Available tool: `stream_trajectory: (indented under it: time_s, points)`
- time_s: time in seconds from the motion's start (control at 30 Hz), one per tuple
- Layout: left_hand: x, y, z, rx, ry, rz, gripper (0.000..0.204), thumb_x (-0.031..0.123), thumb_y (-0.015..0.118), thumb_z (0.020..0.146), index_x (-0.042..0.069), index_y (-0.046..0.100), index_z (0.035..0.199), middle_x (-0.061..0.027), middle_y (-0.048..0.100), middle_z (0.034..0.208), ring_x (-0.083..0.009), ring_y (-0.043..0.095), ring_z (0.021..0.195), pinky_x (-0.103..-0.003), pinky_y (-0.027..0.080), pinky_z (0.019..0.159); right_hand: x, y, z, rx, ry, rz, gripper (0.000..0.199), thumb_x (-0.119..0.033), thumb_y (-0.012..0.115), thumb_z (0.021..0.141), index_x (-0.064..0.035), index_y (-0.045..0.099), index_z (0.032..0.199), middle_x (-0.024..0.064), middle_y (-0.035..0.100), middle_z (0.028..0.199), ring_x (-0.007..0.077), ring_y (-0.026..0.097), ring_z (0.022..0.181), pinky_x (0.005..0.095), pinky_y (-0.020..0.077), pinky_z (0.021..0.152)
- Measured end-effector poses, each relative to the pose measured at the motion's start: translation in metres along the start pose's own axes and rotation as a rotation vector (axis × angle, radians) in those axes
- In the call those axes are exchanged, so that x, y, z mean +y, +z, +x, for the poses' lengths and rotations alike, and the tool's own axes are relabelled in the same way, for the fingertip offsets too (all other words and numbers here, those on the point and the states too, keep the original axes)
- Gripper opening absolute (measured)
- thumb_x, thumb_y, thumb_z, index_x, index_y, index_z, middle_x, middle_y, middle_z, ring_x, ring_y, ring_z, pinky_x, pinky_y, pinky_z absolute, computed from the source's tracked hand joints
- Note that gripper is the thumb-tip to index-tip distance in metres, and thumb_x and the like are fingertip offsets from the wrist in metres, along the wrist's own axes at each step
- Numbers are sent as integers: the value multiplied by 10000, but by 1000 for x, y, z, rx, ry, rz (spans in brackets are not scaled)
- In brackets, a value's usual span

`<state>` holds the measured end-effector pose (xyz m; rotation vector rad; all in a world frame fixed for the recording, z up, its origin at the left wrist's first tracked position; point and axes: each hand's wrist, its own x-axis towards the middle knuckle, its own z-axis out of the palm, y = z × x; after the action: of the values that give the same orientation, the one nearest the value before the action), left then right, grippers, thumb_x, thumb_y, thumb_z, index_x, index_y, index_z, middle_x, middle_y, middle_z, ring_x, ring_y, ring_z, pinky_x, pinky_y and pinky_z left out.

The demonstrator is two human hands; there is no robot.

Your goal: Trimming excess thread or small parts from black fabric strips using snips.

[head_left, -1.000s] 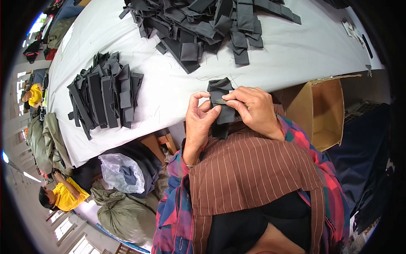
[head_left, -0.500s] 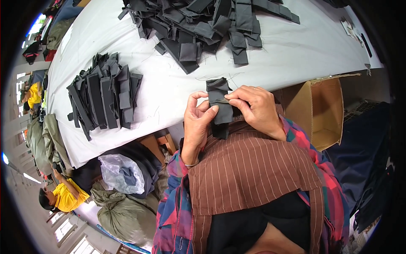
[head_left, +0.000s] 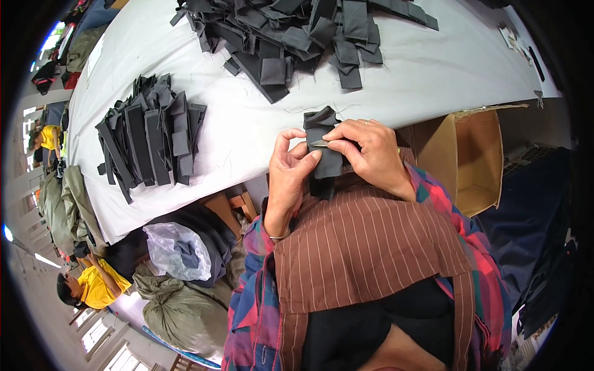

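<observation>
In front of my apron a dark grey folded fabric strip [head_left: 325, 164] is held up at the table's near edge. My left hand [head_left: 288, 176] pinches its left side between thumb and fingers. From the right, my right hand [head_left: 376, 154] pinches a thin, light-coloured pointed piece [head_left: 320, 143] that lies across the strip; its exact kind is too small to tell. Left of my hands, a row of similar grey strips [head_left: 148, 139] lies bunched on the white table cover [head_left: 238, 145]. Farther back is a loose heap of more strips [head_left: 278, 37].
An opened cardboard box [head_left: 476, 157] stands right of my hands, below the table edge. Dark cloth [head_left: 526, 229] hangs beyond it. At lower left are a clear plastic bag [head_left: 179, 253] and an olive cloth bundle [head_left: 185, 315]. A person in a yellow top [head_left: 102, 284] is farther left.
My right hand has shifted slightly left over the strip, and the pointed piece now reaches farther across it. My left hand keeps its pinch.
</observation>
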<state>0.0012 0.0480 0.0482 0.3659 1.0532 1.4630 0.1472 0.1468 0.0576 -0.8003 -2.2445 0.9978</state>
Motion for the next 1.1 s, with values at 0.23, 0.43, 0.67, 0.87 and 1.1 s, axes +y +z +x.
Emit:
stream_trajectory:
  time_s: [0.23,0.43,0.67,0.87,1.1]
  points:
    - [-6,-15,7,48,2,-26,357,-31,589,844,87,403,1125,-65,621,919,-19,487,649,-130,324,497,-6,-5,3,16,89,75,68,-92,649,790,-50,654,843,81,653,775,251,616,698,322,451,643]
    - [-2,-15,10,104,17,-80,358,-50,572,834,91,407,1118,-31,600,861,-1,387,573,-149,277,467,-4,-14,-1,-33,78,72,81,-80,644,794,-33,650,859,99,653,791,267,617,699,328,465,643]
    - [-4,-19,10,25,31,-90,382,-21,513,843,69,342,1173,-199,621,996,-230,648,858,-274,532,721,-5,-18,0,15,128,120,90,-78,647,801,-19,644,870,108,657,792,263,629,692,310,478,631]
    - [-1,-15,9,15,32,-68,382,-24,488,838,65,328,1173,-231,611,1008,-302,645,917,-331,544,781,-3,-22,1,10,116,48,79,-72,642,803,-20,645,863,106,662,793,260,642,707,309,482,623]
    - [1,-6,8,19,75,-12,347,10,469,838,63,355,1161,-214,592,1041,-315,642,920,-363,538,789,-4,-24,4,-68,146,-21,71,-83,617,822,-29,646,857,107,662,792,280,635,702,313,476,611]
